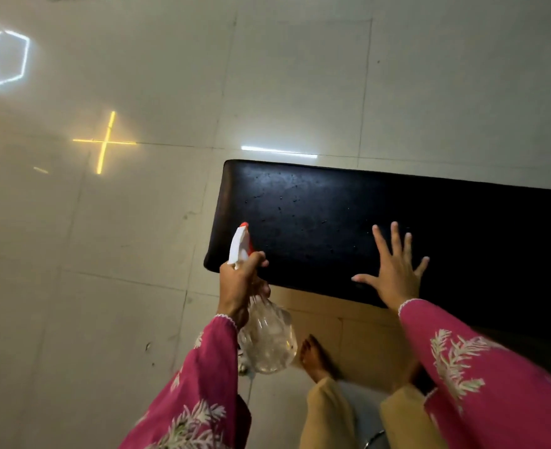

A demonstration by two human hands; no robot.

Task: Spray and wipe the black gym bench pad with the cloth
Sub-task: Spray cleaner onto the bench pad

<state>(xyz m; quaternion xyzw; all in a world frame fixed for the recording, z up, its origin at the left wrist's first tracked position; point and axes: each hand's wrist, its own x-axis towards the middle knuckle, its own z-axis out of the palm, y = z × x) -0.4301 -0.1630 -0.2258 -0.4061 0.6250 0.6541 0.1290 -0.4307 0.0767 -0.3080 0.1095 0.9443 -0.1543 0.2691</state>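
The black gym bench pad (pixel 332 209) runs from centre to the right edge, its surface dotted with small droplets. My left hand (pixel 240 286) grips the neck of a clear spray bottle (pixel 269 338) with a white and red trigger head (pixel 240 246), held at the pad's near left corner with the nozzle pointing away from me. My right hand (pixel 394 270) rests flat on the pad's near edge, fingers spread, holding nothing. No cloth is in view.
Pale glossy floor tiles (pixel 138 254) surround the bench and mirror ceiling lights: a white hexagon (pixel 3 58) and a yellow cross (pixel 105 142). My bare foot (pixel 314 356) and tan trouser legs stand just below the pad's near edge.
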